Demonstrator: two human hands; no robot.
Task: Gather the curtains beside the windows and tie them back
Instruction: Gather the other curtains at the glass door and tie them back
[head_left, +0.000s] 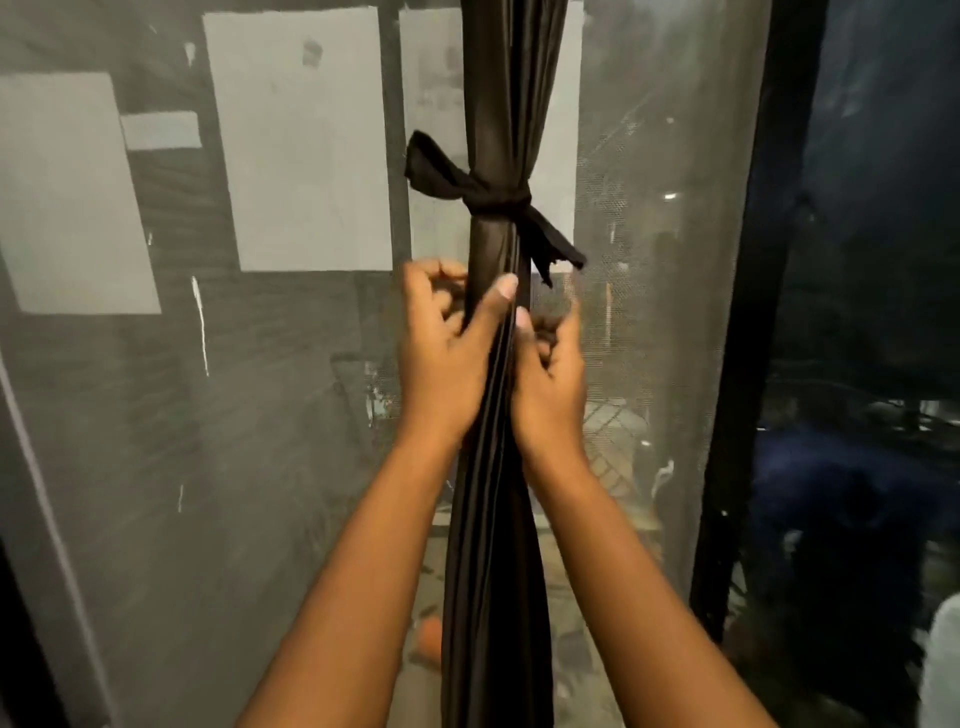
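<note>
From my remote feed, the dark curtain (498, 467) hangs bunched against the mesh window screen (649, 260), knotted with a black fabric tie (493, 200), as left hand (452, 353) and right hand (550, 374) pinch the folds just below, apparently neatening the bundle.

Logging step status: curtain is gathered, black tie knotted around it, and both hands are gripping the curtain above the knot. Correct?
Not quite. In the head view the left hand and right hand are at the curtain below the knot of the black tie, not above it. The rest holds: the curtain is gathered and the tie is knotted around it.
</note>
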